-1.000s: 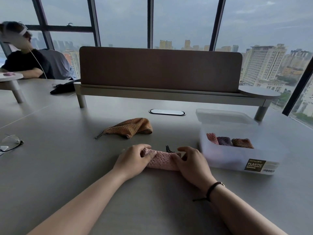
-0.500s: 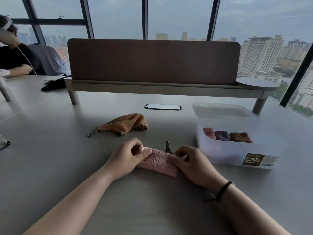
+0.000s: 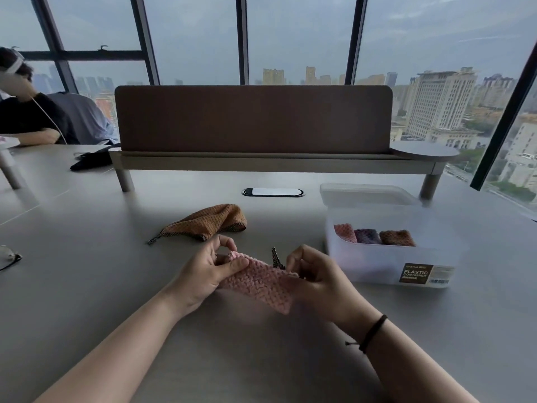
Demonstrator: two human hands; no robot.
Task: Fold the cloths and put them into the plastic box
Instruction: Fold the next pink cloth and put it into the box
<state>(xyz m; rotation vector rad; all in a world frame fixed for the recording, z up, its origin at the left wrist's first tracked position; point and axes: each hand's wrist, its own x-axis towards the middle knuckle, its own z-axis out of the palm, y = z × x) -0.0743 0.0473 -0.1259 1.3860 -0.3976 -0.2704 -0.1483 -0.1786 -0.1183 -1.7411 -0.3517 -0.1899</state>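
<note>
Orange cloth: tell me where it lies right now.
The orange cloth lies loose on the table, left of centre, just beyond the left hand and well left of the plastic box.

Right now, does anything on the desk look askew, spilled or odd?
Nothing is spilled or damaged. The orange cloth lies crumpled and unfolded on the table, apart from the plastic box. Both hands, left hand and right hand, hold the pink cloth.
</note>
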